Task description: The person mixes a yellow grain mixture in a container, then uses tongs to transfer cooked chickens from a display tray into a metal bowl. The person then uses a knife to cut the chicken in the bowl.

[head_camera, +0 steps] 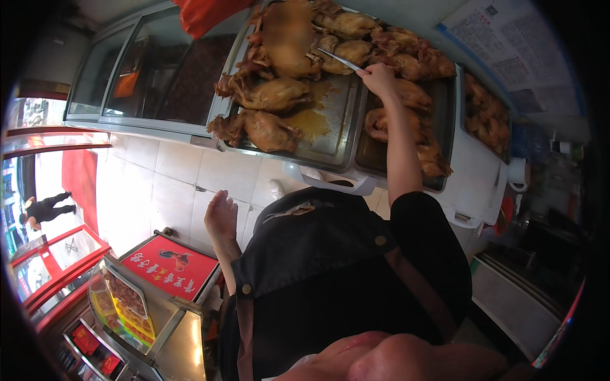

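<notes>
My right hand (379,78) grips a slim metal utensil (340,59), either tongs or a blade. Its far end reaches over a whole cooked chicken (350,52) at the back of the trays. Two more cooked chickens, one (276,93) behind the other (271,131), lie along the left side of a metal tray (336,140) with brown juice on its bottom. Under my right forearm, a second metal tray (369,155) bears several chickens (421,128). Empty and with its fingers loosely apart, my left hand (222,214) hangs over the tiled floor. A blurred patch hides part of the back chickens.
A glass-fronted cabinet (167,71) adjoins the trays on the left, with a red bag (209,16) above it. Further right sits another tray of cooked meat (486,114). A red-topped counter (167,266) stands at lower left. Beyond the doorway is a person (45,209).
</notes>
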{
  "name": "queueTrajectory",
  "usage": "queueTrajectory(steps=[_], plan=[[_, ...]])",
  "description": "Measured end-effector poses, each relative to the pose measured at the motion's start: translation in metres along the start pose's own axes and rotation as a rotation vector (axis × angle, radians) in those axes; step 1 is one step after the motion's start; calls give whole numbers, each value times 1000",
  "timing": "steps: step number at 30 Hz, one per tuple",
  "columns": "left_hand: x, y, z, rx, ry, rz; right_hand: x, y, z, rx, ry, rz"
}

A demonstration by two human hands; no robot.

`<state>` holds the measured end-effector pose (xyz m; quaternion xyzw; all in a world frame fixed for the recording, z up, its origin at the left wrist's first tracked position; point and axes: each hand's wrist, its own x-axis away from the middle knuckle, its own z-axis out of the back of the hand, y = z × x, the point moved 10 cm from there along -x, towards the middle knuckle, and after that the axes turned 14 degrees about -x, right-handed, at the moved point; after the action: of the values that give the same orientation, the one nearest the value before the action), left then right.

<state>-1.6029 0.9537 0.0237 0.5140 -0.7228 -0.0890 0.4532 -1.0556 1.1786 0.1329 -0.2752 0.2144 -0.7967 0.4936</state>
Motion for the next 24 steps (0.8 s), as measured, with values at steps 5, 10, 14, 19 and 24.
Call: queueTrajectory(steps=[5,10,14,19,24], plan=[[14,-20,-3,-21,97,5,-28,32,-22,-265,10,65],[26,-30,-11,-6,114,19,-23,68,-33,-619,59,45],[37,-24,-16,-23,234,-5,0,55,-13,-890,135,25],[48,10,-28,-151,131,-123,38,35,42,-1148,186,10],[128,129,-165,-260,-344,-675,104,-10,43,-1225,23,-15]])
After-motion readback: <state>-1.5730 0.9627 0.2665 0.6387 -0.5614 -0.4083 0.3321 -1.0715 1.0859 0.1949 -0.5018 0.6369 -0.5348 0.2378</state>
